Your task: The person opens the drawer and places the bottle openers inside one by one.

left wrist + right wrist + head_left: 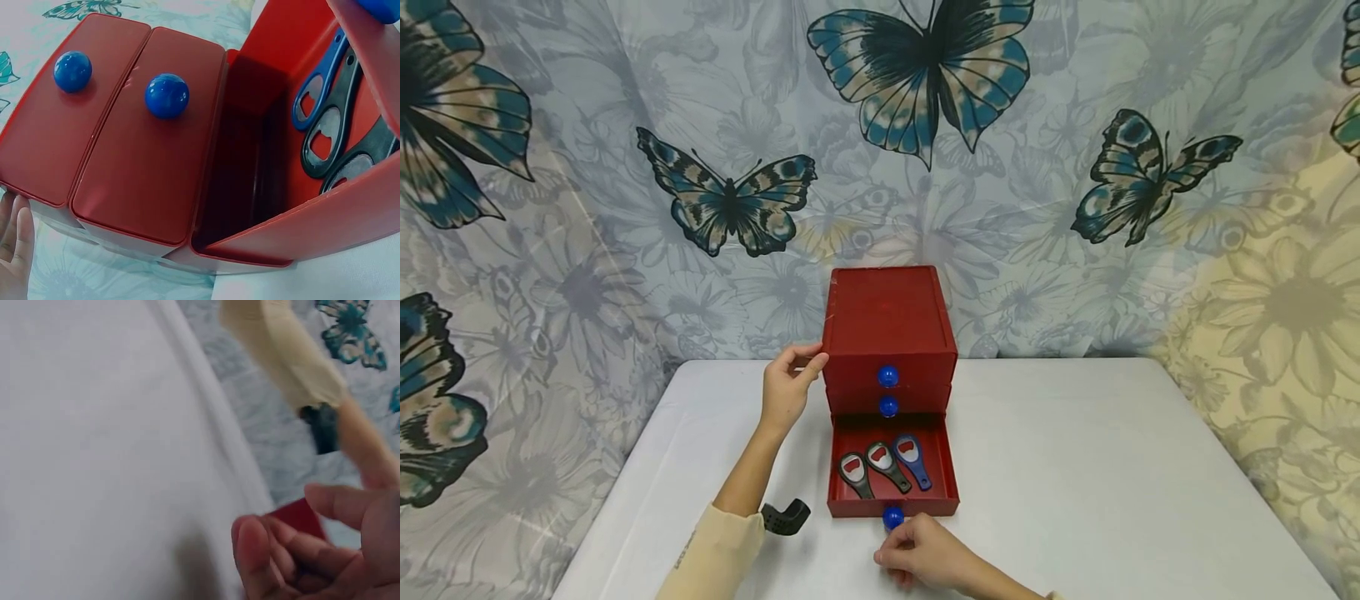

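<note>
A red chest of drawers (887,312) stands on the table, its bottom drawer (932,507) pulled out. Two black bottle openers, one at left (863,486) and one in the middle (897,477), lie inside beside a blue bottle opener (921,477). My left hand (785,398) touches the chest's upper left side with extended fingers, seen at the left edge in the left wrist view. Just in front of the bottom drawer's blue knob (892,517), my right hand (928,552) has loosely bent fingers and nothing between them in the right wrist view.
The upper two drawers are closed, with a top blue knob (888,376) and a middle blue knob (889,407). A white cloth covers the table (1075,467). Behind it hangs a butterfly-print backdrop (1000,217). A black device (786,517) sits at the left wrist.
</note>
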### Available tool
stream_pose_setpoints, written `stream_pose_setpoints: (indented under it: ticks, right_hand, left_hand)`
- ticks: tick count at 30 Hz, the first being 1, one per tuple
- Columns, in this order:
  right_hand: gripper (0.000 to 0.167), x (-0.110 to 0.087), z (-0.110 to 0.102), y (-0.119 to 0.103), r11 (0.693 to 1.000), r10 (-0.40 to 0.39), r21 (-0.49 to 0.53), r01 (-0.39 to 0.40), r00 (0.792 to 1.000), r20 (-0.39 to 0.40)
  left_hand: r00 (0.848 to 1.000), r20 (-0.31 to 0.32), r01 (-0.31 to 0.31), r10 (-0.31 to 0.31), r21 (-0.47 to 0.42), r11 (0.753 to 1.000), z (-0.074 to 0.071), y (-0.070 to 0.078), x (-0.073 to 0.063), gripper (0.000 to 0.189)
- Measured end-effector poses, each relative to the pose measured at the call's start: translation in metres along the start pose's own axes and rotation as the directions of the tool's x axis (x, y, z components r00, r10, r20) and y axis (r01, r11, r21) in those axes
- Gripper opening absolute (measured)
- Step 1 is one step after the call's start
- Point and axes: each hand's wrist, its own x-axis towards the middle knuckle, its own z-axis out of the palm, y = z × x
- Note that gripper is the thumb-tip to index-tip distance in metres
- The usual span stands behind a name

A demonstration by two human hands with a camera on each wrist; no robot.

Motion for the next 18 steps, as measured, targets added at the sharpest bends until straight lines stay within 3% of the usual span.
stream_pose_setpoints:
  ticks: [3, 10, 18]
  right_hand:
    - [0.032, 0.0, 0.009, 0.012, 0.996, 0.076, 0.05, -0.074, 0.997, -0.029]
    - [0.037, 0.006, 0.012, 0.023, 0.965, 0.182, 0.209, -0.156, 0.977, -0.114]
    - [0.032, 0.01, 0.015, 0.024, 0.932, 0.207, 0.336, -0.138, 0.962, -0.179]
  left_hand:
    - [1.0, 0.007, 0.007, -0.007, 0.007, 1.0, -0.001, 0.003, 0.0, 0.025]
    - [1.0, 0.012, -0.01, 0.009, 0.032, 0.999, 0.0, 0.034, -0.009, 0.024]
    - [1.0, 0.014, -0.009, 0.009, 0.022, 1.0, -0.001, 0.033, -0.009, 0.024]
